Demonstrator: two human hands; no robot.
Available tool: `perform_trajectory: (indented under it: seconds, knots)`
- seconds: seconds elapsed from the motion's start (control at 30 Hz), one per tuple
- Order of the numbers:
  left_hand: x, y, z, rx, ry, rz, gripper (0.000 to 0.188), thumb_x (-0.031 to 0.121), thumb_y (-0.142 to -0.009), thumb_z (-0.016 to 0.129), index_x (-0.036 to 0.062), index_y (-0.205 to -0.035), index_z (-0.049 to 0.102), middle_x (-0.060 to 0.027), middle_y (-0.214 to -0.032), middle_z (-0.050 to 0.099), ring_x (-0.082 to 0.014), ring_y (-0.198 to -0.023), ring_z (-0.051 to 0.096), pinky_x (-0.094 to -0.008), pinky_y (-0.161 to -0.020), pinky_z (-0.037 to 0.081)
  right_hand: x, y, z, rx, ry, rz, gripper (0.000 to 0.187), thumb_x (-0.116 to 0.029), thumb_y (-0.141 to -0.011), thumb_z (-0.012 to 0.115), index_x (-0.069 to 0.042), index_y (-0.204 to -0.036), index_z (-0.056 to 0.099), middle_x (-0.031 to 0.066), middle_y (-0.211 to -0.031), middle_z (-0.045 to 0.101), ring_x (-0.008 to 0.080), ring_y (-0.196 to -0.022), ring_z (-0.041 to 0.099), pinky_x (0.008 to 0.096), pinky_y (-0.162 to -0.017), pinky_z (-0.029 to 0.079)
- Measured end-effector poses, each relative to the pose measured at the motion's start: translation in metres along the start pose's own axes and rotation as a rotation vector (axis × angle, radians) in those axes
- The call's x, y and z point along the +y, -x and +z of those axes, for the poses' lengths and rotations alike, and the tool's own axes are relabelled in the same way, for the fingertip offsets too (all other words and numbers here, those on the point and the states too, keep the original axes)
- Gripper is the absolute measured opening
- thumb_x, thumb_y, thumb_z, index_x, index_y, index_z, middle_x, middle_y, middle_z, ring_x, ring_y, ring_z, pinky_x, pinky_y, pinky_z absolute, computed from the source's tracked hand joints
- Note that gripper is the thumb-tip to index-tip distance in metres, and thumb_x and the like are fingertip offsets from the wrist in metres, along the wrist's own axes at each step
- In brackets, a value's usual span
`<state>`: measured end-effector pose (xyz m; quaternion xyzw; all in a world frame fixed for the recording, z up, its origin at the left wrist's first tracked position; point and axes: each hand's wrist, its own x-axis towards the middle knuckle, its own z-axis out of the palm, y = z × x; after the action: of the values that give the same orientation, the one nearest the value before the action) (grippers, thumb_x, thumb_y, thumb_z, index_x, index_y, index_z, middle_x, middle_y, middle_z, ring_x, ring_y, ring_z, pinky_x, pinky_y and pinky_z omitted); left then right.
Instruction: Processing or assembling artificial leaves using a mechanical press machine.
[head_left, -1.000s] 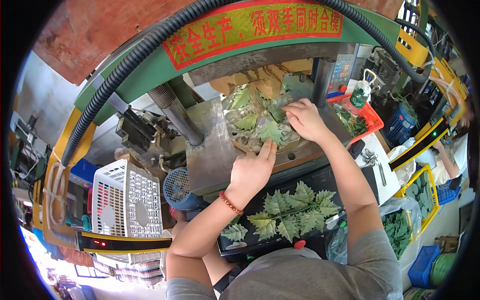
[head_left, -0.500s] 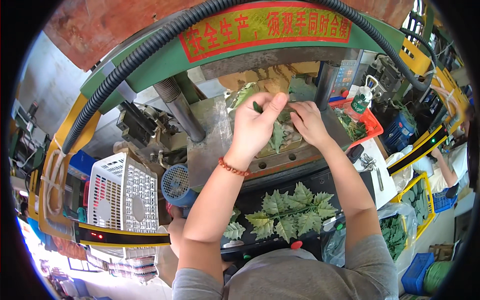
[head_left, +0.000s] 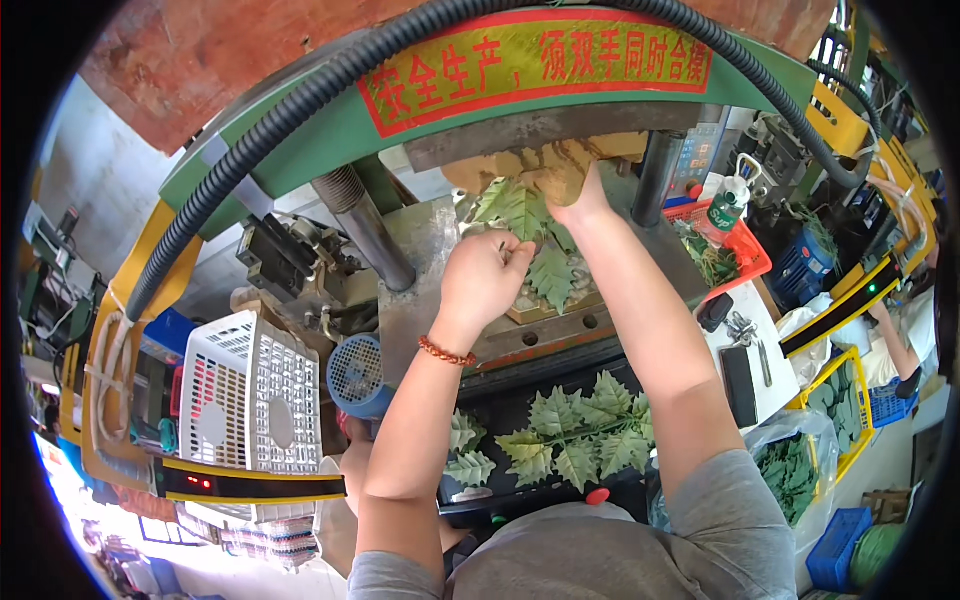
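Observation:
In the middle of a press, green artificial leaves (head_left: 552, 275) lie on the lower mould, their toothed edges showing. My left hand (head_left: 487, 272), a red bead bracelet on its wrist, is closed in a pinch at the left edge of these leaves. Whatever it holds is too small to make out. My right hand (head_left: 580, 205) reaches farther back, beneath the tan upper mould block (head_left: 550, 170), which hides its fingers. Nearer to me, a spray of pale green leaves (head_left: 575, 440) rests on the black ledge.
Steel columns (head_left: 655, 180) flank the mould. On the left stand a white plastic basket (head_left: 250, 400) and a blue motor (head_left: 357, 370). To the right are a red basket (head_left: 745, 250), a bottle (head_left: 727, 208), and a white board (head_left: 755, 320) with small tools. Light-barrier bars (head_left: 250, 484) edge the press.
My left hand has moved left and lower, away from the middle of the mould. The right hand has gone farther back under the upper block. More of the leaves on the mould now shows.

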<state>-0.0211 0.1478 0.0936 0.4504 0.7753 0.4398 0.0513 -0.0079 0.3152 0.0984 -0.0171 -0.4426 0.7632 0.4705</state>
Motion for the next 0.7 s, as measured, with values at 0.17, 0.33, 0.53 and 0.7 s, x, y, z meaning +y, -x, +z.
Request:
perform_trajectory:
  seconds: [0.17,0.33,0.53,0.7]
  knots:
    - [0.022,0.057,-0.016,0.125,0.058,0.09,0.019,0.016,-0.085,0.062,0.001,-0.073,0.064,-0.003,-0.052,0.049,-0.018,-0.045,0.038,-0.0281,-0.045,0.034,-0.044,0.032,0.015,0.07,0.345,0.149,0.024,0.008,-0.076,0.059,0.004,-0.1,0.057,0.0091,-0.089,0.061,0.0134,-0.072,0.056,0.0212,-0.059,0.044]
    - [0.023,0.172,-0.037,0.015,0.168,0.152,0.009,0.007,-0.079,0.067,0.0044,-0.071,0.065,-0.0007,-0.054,0.049,-0.0151,-0.047,0.039,-0.0253,-0.047,0.033,-0.104,0.143,-0.051,-0.471,0.26,0.275,0.016,-0.013,-0.085,0.065,-0.003,-0.072,0.063,0.0067,-0.07,0.064,0.0109,-0.055,0.051,0.0206,-0.051,0.039]
    - [0.002,0.247,-0.028,-0.247,0.129,-0.201,0.016,0.013,-0.081,0.065,0.0025,-0.068,0.063,-0.0042,-0.055,0.053,-0.0181,-0.047,0.043,-0.0277,-0.047,0.036,-0.136,0.229,-0.11,-0.572,0.621,0.712,0.021,-0.01,-0.085,0.063,0.001,-0.068,0.061,0.0086,-0.071,0.064,0.0145,-0.053,0.051,0.0257,-0.053,0.041]
    - [-0.024,0.289,-0.005,-0.543,-0.389,-0.344,0.027,0.024,-0.082,0.064,0.0023,-0.066,0.063,-0.0077,-0.058,0.058,-0.023,-0.049,0.049,-0.0302,-0.047,0.039,-0.109,0.271,-0.157,-0.445,1.563,0.027,0.018,-0.016,-0.075,0.068,0.0,-0.07,0.062,0.0106,-0.065,0.058,0.0248,-0.058,0.052,0.0326,-0.058,0.044]
